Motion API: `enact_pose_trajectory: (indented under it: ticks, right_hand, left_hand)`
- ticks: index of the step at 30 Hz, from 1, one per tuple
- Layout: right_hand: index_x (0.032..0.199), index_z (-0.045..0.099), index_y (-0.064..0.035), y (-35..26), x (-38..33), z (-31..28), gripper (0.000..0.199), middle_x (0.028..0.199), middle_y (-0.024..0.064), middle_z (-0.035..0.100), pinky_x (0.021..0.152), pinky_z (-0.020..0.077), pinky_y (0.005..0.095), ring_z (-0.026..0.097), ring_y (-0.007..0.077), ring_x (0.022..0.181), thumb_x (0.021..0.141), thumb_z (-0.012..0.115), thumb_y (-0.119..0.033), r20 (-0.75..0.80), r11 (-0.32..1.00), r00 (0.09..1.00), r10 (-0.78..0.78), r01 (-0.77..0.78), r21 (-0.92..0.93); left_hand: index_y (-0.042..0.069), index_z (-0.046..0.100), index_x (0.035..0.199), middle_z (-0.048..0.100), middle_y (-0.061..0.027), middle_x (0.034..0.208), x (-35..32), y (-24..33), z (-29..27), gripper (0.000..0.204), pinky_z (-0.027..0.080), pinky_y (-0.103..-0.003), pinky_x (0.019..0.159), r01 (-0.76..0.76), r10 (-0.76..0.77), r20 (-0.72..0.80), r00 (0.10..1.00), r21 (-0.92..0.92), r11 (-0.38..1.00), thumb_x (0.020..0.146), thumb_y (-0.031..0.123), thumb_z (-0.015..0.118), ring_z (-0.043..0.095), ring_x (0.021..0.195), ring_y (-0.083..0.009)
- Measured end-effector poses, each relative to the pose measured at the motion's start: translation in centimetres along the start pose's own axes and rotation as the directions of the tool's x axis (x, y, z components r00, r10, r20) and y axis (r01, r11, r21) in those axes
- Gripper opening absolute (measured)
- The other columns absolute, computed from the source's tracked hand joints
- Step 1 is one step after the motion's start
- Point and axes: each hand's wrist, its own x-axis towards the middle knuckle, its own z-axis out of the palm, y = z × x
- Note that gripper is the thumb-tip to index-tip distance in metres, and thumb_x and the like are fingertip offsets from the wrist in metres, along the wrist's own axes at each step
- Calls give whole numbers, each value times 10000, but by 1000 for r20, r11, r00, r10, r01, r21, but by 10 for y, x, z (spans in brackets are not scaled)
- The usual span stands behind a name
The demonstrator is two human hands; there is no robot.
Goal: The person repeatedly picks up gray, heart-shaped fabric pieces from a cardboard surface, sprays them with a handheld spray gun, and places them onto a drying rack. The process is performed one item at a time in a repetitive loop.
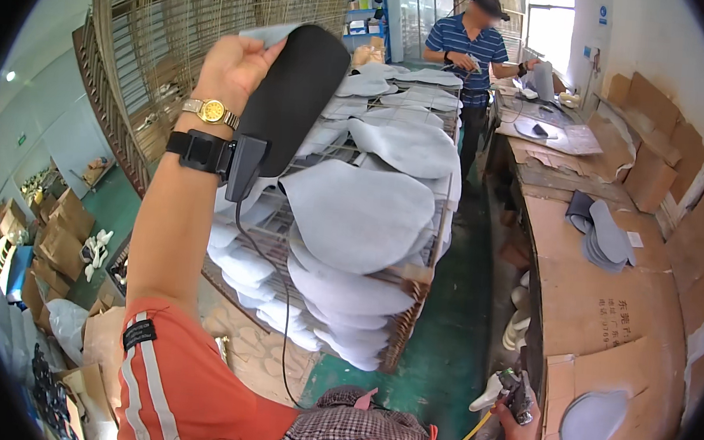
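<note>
My raised left hand (235,70) pinches the upper edge of a rounded black shoe-sole-shaped sheet (306,92), with a strip of pale grey showing at its top. The sheet hangs in front of a wire rack (411,307) stacked with grey rounded sheets (361,212). Low at the right, my right hand (521,436) is wrapped round a metal spray gun (514,390), beside the bench edge. A yellow hose (474,430) runs down from the gun. One grey sole-shaped piece (592,427) lies on cardboard to the right of that hand.
The cardboard-covered bench (586,296) runs along the right, bearing a small pile of grey insoles (607,240). At its far end a co-worker (473,47) in a striped shirt handles a grey piece. Upright bamboo racks (195,9) and cardboard boxes (62,230) stand at left.
</note>
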Motion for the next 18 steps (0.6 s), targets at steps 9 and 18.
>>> enact_pose_trajectory:
  ticks: [9, 18]
  right_hand:
    - [1158, 536, 4, 9, 23, 59, 469, 796, 11, 588, 679, 455, 237, 555, 88, 739, 701, 635, 46, -15, 989, 1000, 9, -11, -147]
    - [1140, 547, -5, 7, 28, 49, 431, 818, 2, 584, 690, 454, 233, 549, 80, 744, 720, 641, 29, -5, 981, 999, -53, 51, -190]
  left_hand:
    - [4, 386, 1219, 442, -197, 1246, 115, -8, -107, 432, 422, -499, 997, -130, 113, 109, 988, 170, 977, 818, -146, 332, 452, 1178, -354]
    - [-74, 290, 1277, 317, -271, 1326, 46, -48, -210, 486, 477, -541, 881, 318, -184, -334, 925, 410, 855, 832, -17, 476, 495, 1083, -440]
